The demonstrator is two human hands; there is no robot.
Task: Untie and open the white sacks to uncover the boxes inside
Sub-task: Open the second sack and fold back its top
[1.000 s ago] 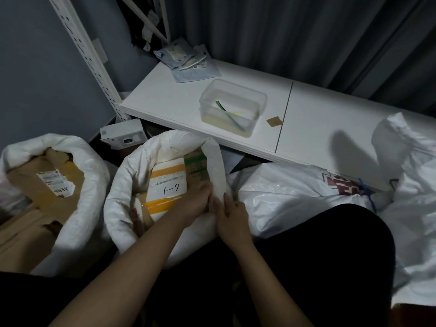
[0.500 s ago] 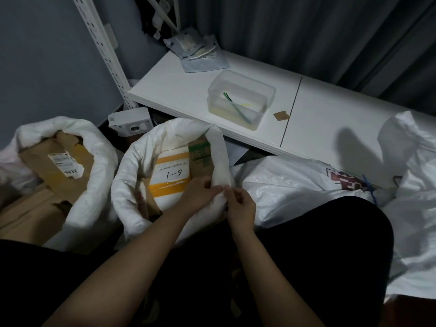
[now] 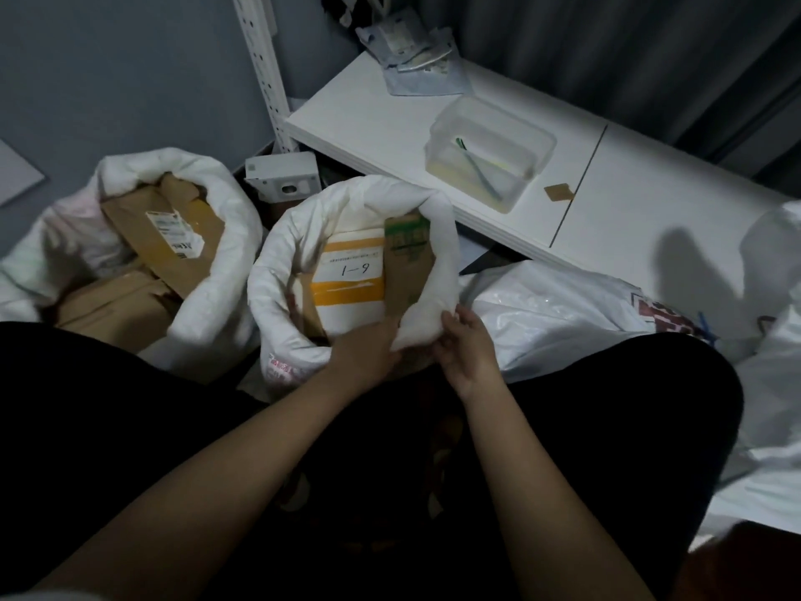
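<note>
A person crouches among white sacks beside a low white shelf (image 3: 641,210), both hands at the rolled mouth of the middle sack (image 3: 277,297). The left hand (image 3: 364,353) lies on the near rim, its fingertips tucked out of sight against the fabric, so whether they pinch the cloth or only press it cannot be told. The right hand (image 3: 468,349) curls its fingers (image 3: 450,318) around the fold of rim just beside the left hand, gripping the white fabric.

Two sacks appear already opened. The far-left sack (image 3: 216,262), well apart from both hands, is rolled down around brown cardboard boxes (image 3: 169,236). In the middle sack, directly beyond the fingertips, a white box with an orange band (image 3: 351,279) and a brown box with green print (image 3: 409,262) stand uncovered, the brown one rising just above the gripped fold.

To the right of the right hand lies another white sack (image 3: 555,314), on its side and apparently not opened; a blue tie (image 3: 706,327) shows at its far end. More white sacking (image 3: 771,383) is heaped further right. Judging by this, the cuff in hand is near finished, and at least one sack remains.
</note>
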